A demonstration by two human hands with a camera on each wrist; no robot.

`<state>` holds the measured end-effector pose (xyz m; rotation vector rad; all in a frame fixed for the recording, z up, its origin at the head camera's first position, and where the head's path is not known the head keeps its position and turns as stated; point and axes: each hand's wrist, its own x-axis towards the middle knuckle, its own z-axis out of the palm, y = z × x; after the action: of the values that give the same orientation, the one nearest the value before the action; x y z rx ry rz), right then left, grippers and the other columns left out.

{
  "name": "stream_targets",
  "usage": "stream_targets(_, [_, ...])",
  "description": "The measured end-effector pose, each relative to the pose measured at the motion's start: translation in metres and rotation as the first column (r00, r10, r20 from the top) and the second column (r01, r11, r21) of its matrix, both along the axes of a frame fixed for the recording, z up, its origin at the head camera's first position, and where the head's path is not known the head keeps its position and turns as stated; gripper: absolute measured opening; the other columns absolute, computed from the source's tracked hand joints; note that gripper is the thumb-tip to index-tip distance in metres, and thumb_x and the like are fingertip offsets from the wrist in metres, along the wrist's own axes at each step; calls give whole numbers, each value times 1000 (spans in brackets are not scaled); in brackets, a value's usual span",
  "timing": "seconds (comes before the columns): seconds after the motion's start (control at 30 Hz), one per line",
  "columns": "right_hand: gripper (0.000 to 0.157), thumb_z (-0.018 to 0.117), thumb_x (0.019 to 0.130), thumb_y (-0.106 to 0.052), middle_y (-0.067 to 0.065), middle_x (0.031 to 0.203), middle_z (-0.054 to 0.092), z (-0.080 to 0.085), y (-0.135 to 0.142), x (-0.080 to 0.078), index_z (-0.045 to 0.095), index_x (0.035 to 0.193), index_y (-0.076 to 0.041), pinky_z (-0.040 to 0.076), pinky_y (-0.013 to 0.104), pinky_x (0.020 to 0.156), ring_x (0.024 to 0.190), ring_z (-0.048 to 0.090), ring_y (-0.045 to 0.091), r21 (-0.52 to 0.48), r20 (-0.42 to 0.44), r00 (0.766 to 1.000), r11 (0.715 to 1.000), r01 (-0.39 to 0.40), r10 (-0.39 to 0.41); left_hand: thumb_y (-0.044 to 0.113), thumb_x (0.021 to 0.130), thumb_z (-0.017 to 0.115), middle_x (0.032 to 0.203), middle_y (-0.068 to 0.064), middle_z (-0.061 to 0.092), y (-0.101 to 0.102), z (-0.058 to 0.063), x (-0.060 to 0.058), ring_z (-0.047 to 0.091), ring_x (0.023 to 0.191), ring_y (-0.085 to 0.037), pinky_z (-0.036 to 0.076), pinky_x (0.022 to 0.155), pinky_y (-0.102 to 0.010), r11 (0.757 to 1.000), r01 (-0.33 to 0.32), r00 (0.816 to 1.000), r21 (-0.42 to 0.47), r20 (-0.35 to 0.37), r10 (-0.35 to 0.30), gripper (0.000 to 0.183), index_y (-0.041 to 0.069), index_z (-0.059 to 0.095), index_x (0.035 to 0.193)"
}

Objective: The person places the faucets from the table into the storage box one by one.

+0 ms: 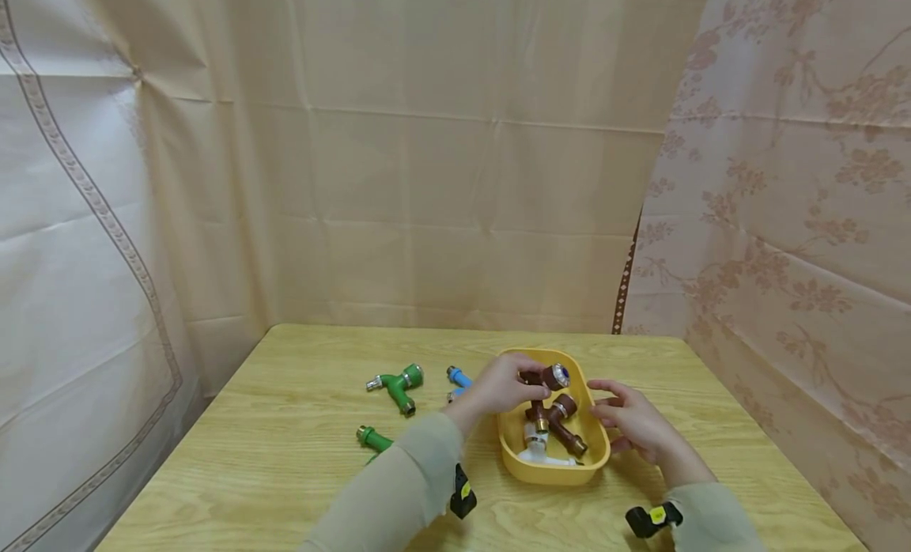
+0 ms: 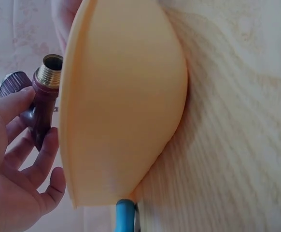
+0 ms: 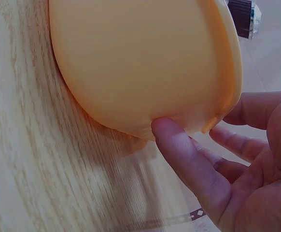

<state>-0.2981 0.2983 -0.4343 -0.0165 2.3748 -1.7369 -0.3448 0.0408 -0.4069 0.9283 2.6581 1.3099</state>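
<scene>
Fingers of the left grip are pinching a brown tap above the tub; right grip, relaxed, is touching its side.

In the head view, the left hand covers part of a blue piece, the left sleeve hides much of the nearer green tap, brown taps partly cover the white tap, and the bottom edge cuts the desk, while both wrist views cut the yellow tub at the top.
</scene>
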Motion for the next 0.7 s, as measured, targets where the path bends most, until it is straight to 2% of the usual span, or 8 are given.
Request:
stream_targets(0.23, [57, 57, 102, -9, 28, 133, 50, 0, 0, -1, 35, 154, -5, 60, 50, 66, 99, 62, 31, 0, 6, 1000, 1000, 3, -3, 24, 90, 81, 108, 9, 71, 10, -2, 4, 60, 99, -4, 50, 87, -23, 995, 15, 999, -99, -45, -19, 31, 17, 77, 120])
stream_targets(0.53, [57, 55, 103, -9, 30, 135, 49, 0, 2, -1, 33, 155, -4, 60, 51, 67, 100, 64, 32, -8, -6, 1000, 1000, -17, 17, 21, 88, 83, 92, 16, 67, 17, -5, 6, 57, 86, -2, 48, 79, -20, 991, 64, 998, -118, -5, -65, 21, 20, 79, 109])
stream_targets(0.7, [57, 56, 102, -9, 29, 136, 50, 0, 2, -1, 35, 155, -5, 60, 50, 67, 99, 64, 31, 9, -2, 1000, 1000, -7, 7, 22, 89, 82, 105, 12, 71, 18, -6, 8, 62, 100, -7, 49, 87, -24, 989, 66, 998, -136, 16, -64, 23, 17, 79, 111])
